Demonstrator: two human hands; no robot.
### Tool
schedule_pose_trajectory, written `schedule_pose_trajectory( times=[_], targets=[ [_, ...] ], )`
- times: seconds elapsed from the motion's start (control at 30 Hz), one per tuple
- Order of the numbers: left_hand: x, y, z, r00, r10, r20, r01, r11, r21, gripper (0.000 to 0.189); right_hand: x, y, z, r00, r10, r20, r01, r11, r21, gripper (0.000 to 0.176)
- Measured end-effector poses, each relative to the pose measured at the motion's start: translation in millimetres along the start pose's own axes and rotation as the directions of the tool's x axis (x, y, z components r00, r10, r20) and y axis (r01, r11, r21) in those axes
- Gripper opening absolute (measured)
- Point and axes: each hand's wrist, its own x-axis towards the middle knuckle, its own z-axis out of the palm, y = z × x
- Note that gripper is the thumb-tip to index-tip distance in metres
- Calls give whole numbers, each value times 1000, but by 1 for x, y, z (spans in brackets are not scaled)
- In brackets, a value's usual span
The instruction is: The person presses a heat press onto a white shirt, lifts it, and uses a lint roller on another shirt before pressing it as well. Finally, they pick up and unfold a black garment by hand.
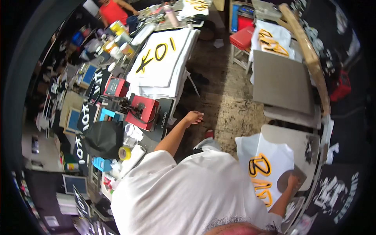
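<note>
My left hand [194,118] is held out over the floor near the heat press, its fingers loosely bent and apart, with nothing in them. To my right, a white T-shirt [270,156] with black and orange "BAD" lettering lies partly on a light grey board [291,137]. My right hand [293,181] is at the shirt's edge, over a dark grey rounded patch [285,183]. Its fingers look curled; what they grip is hard to make out. The red heat press [143,111] stands on the bench at my left.
White shirts with "KOI" lettering [160,51] are stacked on a table ahead left. A large grey board [282,82] and another printed shirt [272,39] lie ahead right. Yellow tape [124,153] and a black cap-like item [103,139] are on the left bench. A person in red [113,13] is far back.
</note>
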Motion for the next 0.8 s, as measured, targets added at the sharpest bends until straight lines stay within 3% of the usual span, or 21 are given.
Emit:
schedule_pose_trajectory(
  times=[0.03, 0.07, 0.1, 0.13, 0.2, 0.27, 0.3, 0.33, 0.4, 0.47, 0.5, 0.57, 0.6, 0.67, 0.7, 0.73, 0.8],
  targets=[
    [-1, 3, -10, 1000, 17, -18, -20, 990, -141, 28, 14, -5, -6, 989, -146, 12, 146, 989, -14, 78],
    [-3, 8, -18, 999, 19, -30, -23, 987, -160, 28, 25, -13, -3, 986, -166, 2, 166, 986, -16, 78],
    [-7, 12, -25, 997, 59, -45, -69, 965, -254, 25, 36, -25, 7, 897, -406, 174, 379, 910, 166, 61],
    [-11, 17, -33, 993, 101, -65, -117, 933, -341, 22, 40, -42, 11, 719, -630, 292, 521, 768, 373, 45],
    [-16, 33, -40, 980, 168, -110, -198, 902, -384, 20, -52, -106, -36, 523, -687, 505, 261, 693, 672, 20],
    [-12, 57, -45, 978, 175, -109, -206, 866, -456, 20, -124, -168, -46, 159, -686, 710, 71, 725, 685, 22],
    [-1, 68, -47, 977, 187, -103, -214, 856, -471, 20, -146, -196, -19, 10, -659, 752, 137, 746, 652, 25],
    [13, 80, -51, 976, 198, -97, -219, 846, -485, 20, -180, -224, -4, -7, -694, 720, 370, 667, 646, 29],
    [37, 120, -55, 960, 255, -114, -278, 833, -478, 19, -255, -283, -15, -182, -768, 614, 758, 288, 585, 32],
    [50, 172, -68, 934, 344, -98, -346, 796, -496, 16, -303, -330, -8, -351, -806, 477, 785, 24, 619, 36],
    [72, 190, -78, 904, 417, -95, -411, 787, -461, 14, -322, -351, -12, -356, -803, 478, 790, 15, 614, 36],
    [83, 239, -107, 859, 489, -153, -506, 760, -408, 14, -352, -397, -23, -243, -759, 604, 811, 183, 556, 44],
    [87, 256, -121, 810, 552, -199, -585, 734, -345, 14, -355, -415, -24, -243, -760, 603, 813, 180, 554, 44],
    [111, 280, -153, 669, 595, -445, -715, 680, -165, 15, -363, -461, -36, -259, -770, 584, 823, 141, 550, 50],
    [123, 288, -172, 624, 557, -548, -711, 696, -102, 21, -365, -481, -50, -199, -768, 609, 863, 157, 480, 52],
    [115, 299, -190, 549, 532, -645, -677, 735, 30, 26, -366, -498, -52, -196, -768, 610, 867, 155, 473, 52],
    [132, 299, -219, 298, 529, -794, -517, 789, 331, 32, -365, -534, -51, -165, -798, 580, 890, 133, 437, 55]
  ],
)
